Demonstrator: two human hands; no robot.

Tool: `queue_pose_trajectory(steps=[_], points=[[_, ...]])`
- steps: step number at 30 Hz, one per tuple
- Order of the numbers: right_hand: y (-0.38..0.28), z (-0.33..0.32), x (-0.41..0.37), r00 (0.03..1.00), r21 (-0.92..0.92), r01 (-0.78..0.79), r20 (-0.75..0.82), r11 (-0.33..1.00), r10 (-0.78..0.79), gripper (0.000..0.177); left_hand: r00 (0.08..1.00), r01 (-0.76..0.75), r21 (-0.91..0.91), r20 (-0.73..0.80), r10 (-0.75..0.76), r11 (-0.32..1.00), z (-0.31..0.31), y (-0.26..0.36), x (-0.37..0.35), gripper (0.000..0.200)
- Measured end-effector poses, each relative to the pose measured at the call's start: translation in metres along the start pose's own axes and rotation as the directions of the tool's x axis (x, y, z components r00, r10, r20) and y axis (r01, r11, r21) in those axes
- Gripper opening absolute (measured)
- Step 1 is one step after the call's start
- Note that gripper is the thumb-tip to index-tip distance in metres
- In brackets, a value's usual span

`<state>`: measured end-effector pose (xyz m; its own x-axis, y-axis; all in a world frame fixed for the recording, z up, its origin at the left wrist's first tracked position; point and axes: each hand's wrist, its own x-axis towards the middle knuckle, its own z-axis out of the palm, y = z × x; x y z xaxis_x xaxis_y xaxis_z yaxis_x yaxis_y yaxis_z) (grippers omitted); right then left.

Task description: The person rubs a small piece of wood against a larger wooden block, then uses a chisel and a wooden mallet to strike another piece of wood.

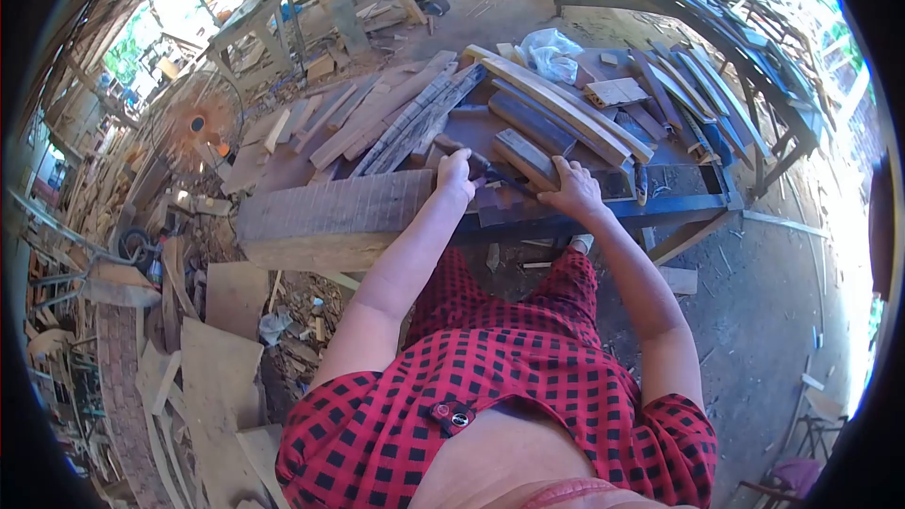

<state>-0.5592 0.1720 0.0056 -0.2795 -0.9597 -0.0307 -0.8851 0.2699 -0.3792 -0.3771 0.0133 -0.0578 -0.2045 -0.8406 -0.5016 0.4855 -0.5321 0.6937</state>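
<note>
My left hand (455, 177) is closed around a dark, stick-like tool (490, 171) with a brown end poking out above the fist. Its exact kind I cannot make out. My right hand (573, 191) grips the near end of a short wooden block (525, 158), thumb at the side and fingers over the top. Behind that block lies a dark rounded wooden piece (531, 123). A thick wooden beam (339, 205) rests on the bench just left of my left hand.
Several wooden strips (566, 108) and boards (386, 113) cover the bench, with a clear plastic bag (551, 54) among them. The bench's dark metal frame (693, 207) runs along my side. Plywood sheets (219, 386) lean at lower left; a long table (693, 28) stands behind right.
</note>
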Motion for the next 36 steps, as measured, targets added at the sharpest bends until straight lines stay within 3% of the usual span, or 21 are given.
queue_pose_trajectory(steps=[4,13,15,16,17,19,21,22,23,24,26,27,28,29,30,31,32,33,34,35,36], points=[[0.000,0.001,-0.007,0.999,-0.012,0.035,-0.021,0.999,-0.036,0.089,0.996,0.029,0.076,0.078,-0.034,0.997,0.009,0.012,-0.035,0.058],[0.005,-0.009,-0.031,0.994,0.033,0.055,-0.092,0.998,-0.052,0.087,0.976,-0.006,0.100,0.217,-0.016,0.995,-0.002,0.005,-0.034,0.074],[0.020,0.003,-0.038,0.929,0.048,0.176,-0.337,0.983,-0.150,0.081,0.957,-0.159,0.248,0.275,0.087,0.956,-0.001,0.005,-0.052,0.074],[0.029,0.008,-0.044,0.869,0.053,0.227,-0.463,0.972,-0.178,0.065,0.944,-0.221,0.319,0.306,0.120,0.922,0.001,0.007,-0.066,0.073],[0.038,0.007,-0.054,0.867,0.053,0.206,-0.474,0.977,-0.157,0.065,0.930,-0.285,0.381,0.333,0.157,0.879,0.003,0.010,-0.081,0.073],[0.062,0.005,-0.075,0.775,0.123,0.275,-0.616,0.954,-0.144,0.045,0.948,-0.287,0.431,0.258,0.187,0.856,0.001,0.013,-0.086,0.063],[0.091,0.013,-0.094,0.703,0.271,0.283,-0.711,0.920,-0.007,0.016,0.831,-0.536,0.506,0.457,0.317,0.676,-0.014,0.015,-0.072,0.063],[0.108,0.014,-0.107,0.684,0.178,0.166,-0.729,0.970,0.017,0.010,0.815,-0.573,0.536,0.454,0.361,0.620,-0.014,0.018,-0.077,0.056],[0.128,0.024,-0.117,0.664,0.217,0.104,-0.741,0.971,0.095,0.014,0.815,-0.572,0.535,0.455,0.358,0.622,-0.012,0.019,-0.081,0.056],[0.144,0.030,-0.131,0.669,0.353,0.064,-0.710,0.933,0.223,0.017,0.793,-0.606,0.583,0.500,0.348,0.542,-0.010,0.022,-0.084,0.052],[0.177,0.054,-0.154,0.681,0.382,-0.147,-0.630,0.912,0.373,0.023,0.701,-0.713,0.593,0.596,0.391,0.374,-0.019,0.021,-0.056,0.042],[0.175,0.053,-0.167,0.701,0.444,-0.068,-0.616,0.893,0.359,0.029,0.715,-0.698,0.659,0.615,0.333,0.281,-0.008,0.029,-0.080,0.041],[0.183,0.065,-0.170,0.738,0.501,-0.143,-0.521,0.854,0.429,0.033,0.557,-0.763,0.634,0.745,0.367,-0.128,-0.013,0.024,-0.065,0.038],[0.195,0.074,-0.171,0.785,0.457,-0.134,-0.493,0.879,0.376,0.035,0.429,-0.849,0.485,0.865,0.260,-0.209,-0.009,0.025,-0.061,0.036],[0.215,0.099,-0.166,0.772,0.405,-0.101,-0.545,0.909,0.329,0.036,0.446,-0.826,0.538,0.806,0.389,-0.169,0.003,0.024,-0.086,0.030],[0.206,0.096,-0.164,0.829,0.381,-0.091,-0.483,0.920,0.282,0.037,0.414,-0.889,0.458,0.800,0.433,0.004,0.012,0.024,-0.094,0.029],[0.181,0.083,-0.166,0.894,0.469,-0.123,-0.331,0.875,0.303,0.035,0.363,-0.863,0.465,0.842,0.399,-0.197,0.015,0.014,-0.061,0.027],[0.165,0.092,-0.163,0.872,0.560,0.048,-0.427,0.827,0.239,0.032,0.419,-0.875,0.479,0.818,0.394,-0.065,0.021,0.017,-0.079,0.032],[0.183,0.115,-0.158,0.886,0.455,0.033,-0.425,0.890,0.184,0.030,0.594,-0.785,0.619,0.766,0.246,-0.030,0.023,0.028,-0.107,0.034],[0.200,0.132,-0.145,0.891,0.339,0.008,-0.430,0.941,0.147,0.028,0.615,-0.770,0.632,0.697,0.369,0.090,0.021,0.022,-0.122,0.048],[0.196,0.139,-0.135,0.906,0.338,0.036,-0.409,0.940,0.112,0.028,0.712,-0.702,0.688,0.669,0.214,0.184,0.021,0.028,-0.131,0.063]])
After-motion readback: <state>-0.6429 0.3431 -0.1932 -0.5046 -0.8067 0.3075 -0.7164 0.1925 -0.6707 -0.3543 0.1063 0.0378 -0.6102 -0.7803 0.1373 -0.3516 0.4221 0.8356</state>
